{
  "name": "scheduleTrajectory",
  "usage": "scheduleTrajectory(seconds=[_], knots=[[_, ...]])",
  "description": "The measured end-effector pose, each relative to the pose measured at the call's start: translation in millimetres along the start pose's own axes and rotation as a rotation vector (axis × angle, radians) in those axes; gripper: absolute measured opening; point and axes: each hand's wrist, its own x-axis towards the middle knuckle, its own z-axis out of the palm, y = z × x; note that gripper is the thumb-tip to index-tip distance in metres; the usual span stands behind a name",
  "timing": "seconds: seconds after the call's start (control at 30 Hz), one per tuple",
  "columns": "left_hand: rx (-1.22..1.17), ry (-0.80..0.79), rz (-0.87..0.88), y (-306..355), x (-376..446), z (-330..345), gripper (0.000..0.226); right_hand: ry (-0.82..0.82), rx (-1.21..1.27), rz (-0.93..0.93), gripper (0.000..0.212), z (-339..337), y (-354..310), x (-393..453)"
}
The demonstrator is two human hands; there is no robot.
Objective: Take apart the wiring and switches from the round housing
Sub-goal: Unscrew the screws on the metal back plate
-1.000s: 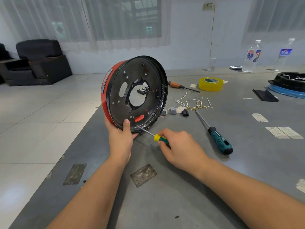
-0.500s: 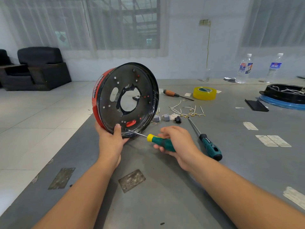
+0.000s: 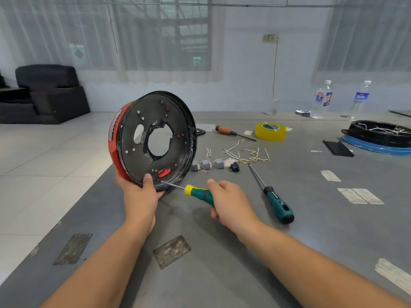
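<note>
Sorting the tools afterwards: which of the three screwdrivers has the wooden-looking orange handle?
The far screwdriver beside the yellow tape roll; the other two have green handles.

The room has a pale wall (image 3: pixel 244 70) at twelve o'clock, with a big window (image 3: pixel 164 32) behind thin white curtains (image 3: pixel 115 38); soft daylight comes through them. A second curtained window (image 3: pixel 367 34) is at two o'clock. Between them a small switch box (image 3: pixel 269 38) sits on the wall, and a yellow cable (image 3: pixel 275 67) hangs down from it. At ten o'clock a dark armchair (image 3: pixel 47 92) stands on the floor (image 3: pixel 44 152) of large light tiles, close to the wall. A grey table (image 3: pixel 311 230) fills the near side, with worn patches on its surface.
</note>
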Motion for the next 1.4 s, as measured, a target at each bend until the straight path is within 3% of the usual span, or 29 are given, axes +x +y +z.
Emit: scheduleTrajectory(seconds=[0.2,0.3,0.4,0.57,0.73,1.0,1.13,1.2,1.3,1.4], knots=[[0.02,-0.008,-0.022,0.3,0.7,2.3,0.061,0.086,-0.252,-0.264,0.027,-10.5,5.5,-0.1],[0.032,-0.003,-0.035,0.2,1.0,3.7,0.06,0.105,-0.47,-0.539,0.02,-16.0,10.0,-5.2],[0.038,0.0,-0.041,0.1,-0.5,4.9,0.06,0.162,-0.431,-0.732,0.019,-17.6,7.2,-3.5],[0.036,0.02,-0.068,2.6,-1.9,4.5,0.061,0.171,-0.203,-0.609,0.042,-12.5,5.3,-2.5],[0.068,0.006,-0.052,0.5,-2.7,4.0,0.059,0.13,0.083,-0.449,0.017,-14.0,5.8,5.2],[0.085,0.045,-0.059,-2.4,2.0,3.5,0.062,0.081,0.564,-0.312,0.027,-10.0,8.0,11.4],[0.103,0.044,-0.067,-1.7,1.7,3.2,0.063,0.062,0.537,-0.259,0.015,-0.2,11.6,16.8],[0.098,0.041,-0.074,-1.7,2.2,2.8,0.063,0.13,0.399,-0.243,0.03,0.4,10.2,18.1],[0.094,0.047,-0.077,-0.9,2.4,2.7,0.061,0.264,-0.045,-0.269,0.061,-6.0,11.8,21.1],[0.092,0.05,-0.075,-1.1,3.5,3.6,0.059,0.268,-0.132,-0.304,0.041,-11.8,14.5,23.7]])
